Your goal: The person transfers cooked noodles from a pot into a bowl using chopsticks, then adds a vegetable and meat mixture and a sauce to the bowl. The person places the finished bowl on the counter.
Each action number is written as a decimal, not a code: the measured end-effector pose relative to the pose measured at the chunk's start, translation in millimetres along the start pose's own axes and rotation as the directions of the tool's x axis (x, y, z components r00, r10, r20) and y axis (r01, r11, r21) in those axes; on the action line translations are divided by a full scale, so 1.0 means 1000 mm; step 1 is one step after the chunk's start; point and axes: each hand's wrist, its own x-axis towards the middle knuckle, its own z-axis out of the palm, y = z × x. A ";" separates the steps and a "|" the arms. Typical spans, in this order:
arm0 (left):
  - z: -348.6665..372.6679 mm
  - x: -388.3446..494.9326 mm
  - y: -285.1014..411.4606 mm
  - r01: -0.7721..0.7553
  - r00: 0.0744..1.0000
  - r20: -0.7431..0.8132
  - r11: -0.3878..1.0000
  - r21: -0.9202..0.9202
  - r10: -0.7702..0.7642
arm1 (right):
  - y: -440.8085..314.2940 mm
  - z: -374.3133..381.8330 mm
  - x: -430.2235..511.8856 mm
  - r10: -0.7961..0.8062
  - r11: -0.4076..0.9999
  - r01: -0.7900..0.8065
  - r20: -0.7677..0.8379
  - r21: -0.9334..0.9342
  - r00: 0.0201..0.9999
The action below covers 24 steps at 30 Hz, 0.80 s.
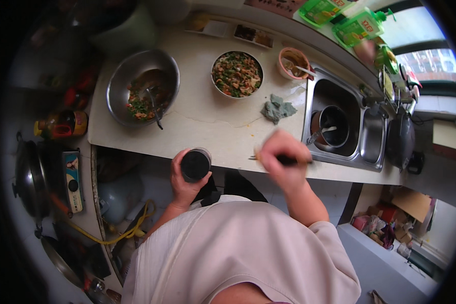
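Note:
My left hand [183, 187] is wrapped around a jar with a black lid [195, 165], held upright at the counter's front edge. To the right, my right hand [283, 159] is blurred and curled over the same edge. It grips a slim dark utensil [253, 157] whose tip pokes out on the left; blur hides its kind. Ahead on the counter, a full bowl of chopped vegetable mixture [237, 74] stands near the middle. A large steel mixing bowl [114, 87] on the left holds some of a similar mixture and a spoon [152, 103].
A crumpled green cloth [277, 109] lies beside the steel sink [308, 125], which holds a pot [336, 133]. A pink tub [291, 72] with a spoon stands behind. An oil bottle [66, 124] and a lidded pan [30, 178] are at left. Green detergent bottles [359, 28] line the ledge.

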 end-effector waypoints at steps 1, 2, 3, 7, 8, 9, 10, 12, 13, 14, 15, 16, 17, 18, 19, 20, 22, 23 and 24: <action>0.001 0.001 0.000 -0.006 1.000 -0.009 1.000 0.003 0.006 | -0.027 -0.001 0.004 -0.257 0.966 0.260 0.156 0.000 0.954; 0.001 0.002 0.000 -0.013 1.000 -0.009 1.000 -0.003 0.013 | -0.052 0.002 0.004 -0.342 0.935 0.314 0.192 0.162 0.920; 0.002 0.003 0.000 -0.020 1.000 -0.007 1.000 -0.010 0.020 | -0.072 0.004 0.006 -0.416 0.890 0.343 0.229 0.299 0.880; 0.008 0.008 0.002 -0.031 0.999 -0.011 0.999 -0.045 0.030 | -0.101 0.005 0.019 -0.652 0.718 0.454 0.281 0.528 0.705; 0.010 0.010 0.003 -0.052 0.999 -0.011 0.997 -0.064 0.051 | -0.103 0.004 0.018 -0.668 0.703 0.477 0.257 0.528 0.699; 0.012 0.010 0.004 -0.039 0.999 -0.011 0.997 -0.066 0.038 | -0.102 0.003 0.015 -0.683 0.687 0.501 0.232 0.527 0.693; 0.012 0.009 0.005 -0.032 0.999 -0.008 0.997 -0.074 0.031 | -0.100 -0.002 0.011 -0.684 0.698 0.523 0.238 0.490 0.690; 0.010 0.010 0.008 -0.017 1.000 -0.007 0.997 -0.078 0.016 | -0.090 -0.016 -0.002 -0.544 0.829 0.471 0.238 0.302 0.805; 0.008 0.010 0.009 -0.009 1.000 -0.008 0.997 -0.079 0.008 | -0.068 -0.023 -0.004 -0.398 0.912 0.404 0.092 -0.066 0.913; 0.007 0.009 0.010 0.003 1.000 -0.011 0.997 -0.076 -0.004 | -0.043 -0.030 -0.007 -0.189 0.878 0.166 -0.009 -0.448 0.982; 0.004 0.008 0.011 0.008 1.000 -0.012 0.995 -0.095 -0.009 | 0.002 -0.042 0.007 -0.062 0.821 -0.005 -0.098 -0.571 0.993; 0.003 0.008 0.011 0.014 1.000 -0.016 0.994 -0.109 -0.016 | 0.041 -0.049 0.013 -0.037 0.728 -0.132 -0.231 -0.673 0.972; 0.000 0.006 0.010 0.025 0.999 -0.017 0.992 -0.121 -0.027 | 0.075 -0.059 0.009 0.208 0.474 -0.412 -0.355 -0.778 0.911; -0.003 0.005 0.009 0.026 0.999 -0.020 0.994 -0.108 -0.028 | 0.107 -0.065 -0.001 0.233 0.352 -0.405 -0.340 -0.844 0.911; -0.004 0.005 0.007 0.026 0.999 -0.027 0.995 -0.095 -0.029 | 0.136 -0.069 -0.008 0.379 0.149 -0.483 -0.401 -0.863 0.834; -0.007 0.000 0.006 0.028 0.999 -0.030 0.998 -0.059 -0.030 | 0.160 -0.066 -0.017 0.355 0.175 -0.435 -0.355 -0.883 0.865; -0.008 -0.002 0.001 0.050 0.998 -0.037 0.996 -0.077 -0.053 | 0.194 -0.045 -0.021 0.433 0.130 -0.445 -0.353 -0.886 0.829; -0.009 -0.007 0.001 0.058 0.998 -0.035 0.996 -0.063 -0.060 | 0.202 -0.031 -0.021 0.428 0.116 -0.285 -0.211 -0.951 0.879; -0.009 -0.010 0.000 0.079 0.996 -0.021 0.994 -0.079 -0.081 | 0.206 -0.015 -0.021 0.467 0.161 -0.257 -0.156 -0.953 0.871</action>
